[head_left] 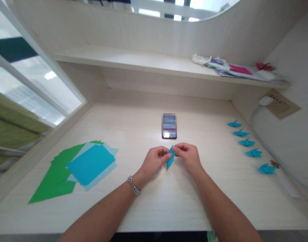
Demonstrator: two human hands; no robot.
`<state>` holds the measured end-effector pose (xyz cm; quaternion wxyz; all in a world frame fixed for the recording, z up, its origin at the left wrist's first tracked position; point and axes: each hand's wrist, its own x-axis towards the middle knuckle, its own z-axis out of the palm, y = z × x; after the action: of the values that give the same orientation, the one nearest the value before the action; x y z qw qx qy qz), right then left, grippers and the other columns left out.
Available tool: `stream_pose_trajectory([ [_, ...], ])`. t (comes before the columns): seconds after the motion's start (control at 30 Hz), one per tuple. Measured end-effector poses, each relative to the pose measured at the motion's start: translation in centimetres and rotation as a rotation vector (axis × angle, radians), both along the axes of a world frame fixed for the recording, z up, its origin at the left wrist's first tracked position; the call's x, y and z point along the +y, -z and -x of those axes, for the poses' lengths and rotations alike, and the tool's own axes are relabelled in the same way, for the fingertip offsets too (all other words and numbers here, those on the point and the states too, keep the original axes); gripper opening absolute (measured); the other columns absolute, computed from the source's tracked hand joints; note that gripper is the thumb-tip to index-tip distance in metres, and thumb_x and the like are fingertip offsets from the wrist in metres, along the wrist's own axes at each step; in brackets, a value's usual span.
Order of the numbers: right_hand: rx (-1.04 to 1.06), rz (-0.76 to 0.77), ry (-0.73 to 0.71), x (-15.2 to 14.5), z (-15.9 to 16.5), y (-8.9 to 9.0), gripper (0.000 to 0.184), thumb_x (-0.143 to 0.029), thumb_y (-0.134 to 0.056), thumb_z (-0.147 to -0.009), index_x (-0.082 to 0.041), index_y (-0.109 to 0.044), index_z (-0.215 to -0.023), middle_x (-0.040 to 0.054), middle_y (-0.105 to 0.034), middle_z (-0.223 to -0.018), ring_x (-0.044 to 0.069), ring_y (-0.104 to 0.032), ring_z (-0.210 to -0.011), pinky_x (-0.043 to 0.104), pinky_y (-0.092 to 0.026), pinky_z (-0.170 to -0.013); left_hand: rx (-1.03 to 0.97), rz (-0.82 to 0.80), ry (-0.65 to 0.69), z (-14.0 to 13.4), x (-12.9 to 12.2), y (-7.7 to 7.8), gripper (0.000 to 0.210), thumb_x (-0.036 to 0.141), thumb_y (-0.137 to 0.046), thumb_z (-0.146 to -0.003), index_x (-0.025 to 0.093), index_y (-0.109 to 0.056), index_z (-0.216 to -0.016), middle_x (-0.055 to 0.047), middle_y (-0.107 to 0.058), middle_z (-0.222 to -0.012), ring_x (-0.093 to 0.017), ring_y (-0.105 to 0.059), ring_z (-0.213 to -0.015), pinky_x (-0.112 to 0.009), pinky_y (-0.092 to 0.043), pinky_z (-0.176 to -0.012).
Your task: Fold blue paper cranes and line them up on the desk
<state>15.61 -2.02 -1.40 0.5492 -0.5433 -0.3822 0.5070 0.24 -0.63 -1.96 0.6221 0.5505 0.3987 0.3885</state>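
Note:
A small piece of folded blue paper [170, 161], narrow and pointed at its lower end, is held just above the desk between my two hands. My left hand [157, 159] pinches its left side with thumb and fingers. On the other side, my right hand [188, 154] grips the upper right edge near the top point. Just beyond my fingers lies a phone [169, 126] with a blurred screen. Along the right side of the desk stand several folded blue paper cranes [246, 142] in a row.
Blue paper sheets [92, 164] overlap green paper sheets [50, 178] on the left of the desk. A shelf [144, 62] at the back carries papers and a pink sheet [240, 69]. At right, a white cable [261, 143] runs from a wall socket [280, 104].

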Motion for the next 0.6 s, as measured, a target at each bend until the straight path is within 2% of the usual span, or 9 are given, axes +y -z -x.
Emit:
stream_pose_trajectory([
  [0.5, 0.093, 0.004, -0.013, -0.03, 0.03, -0.54, 0.023, -0.035, -0.079, -0.061, -0.016, -0.067, -0.068, 0.0000, -0.065, -0.061, 0.013, -0.059, -0.057, 0.028, -0.051, -0.061, -0.007, 0.021, -0.001, 0.04, -0.13, 0.06, 0.015, 0.024, -0.074, -0.071, 0.012, -0.067, -0.074, -0.004, -0.065, -0.069, -0.012, -0.057, -0.063, -0.024, -0.046, -0.061],
  [0.6, 0.089, 0.013, -0.064, -0.01, -0.10, -0.43, 0.026, -0.035, -0.079, -0.059, -0.016, -0.068, -0.073, 0.0001, -0.066, -0.066, 0.013, -0.059, -0.059, 0.028, -0.051, -0.062, 0.000, 0.015, -0.006, -0.01, -0.21, -0.02, 0.012, 0.022, -0.071, -0.073, 0.012, -0.067, -0.074, -0.005, -0.066, -0.070, -0.013, -0.058, -0.063, -0.025, -0.046, -0.061],
])
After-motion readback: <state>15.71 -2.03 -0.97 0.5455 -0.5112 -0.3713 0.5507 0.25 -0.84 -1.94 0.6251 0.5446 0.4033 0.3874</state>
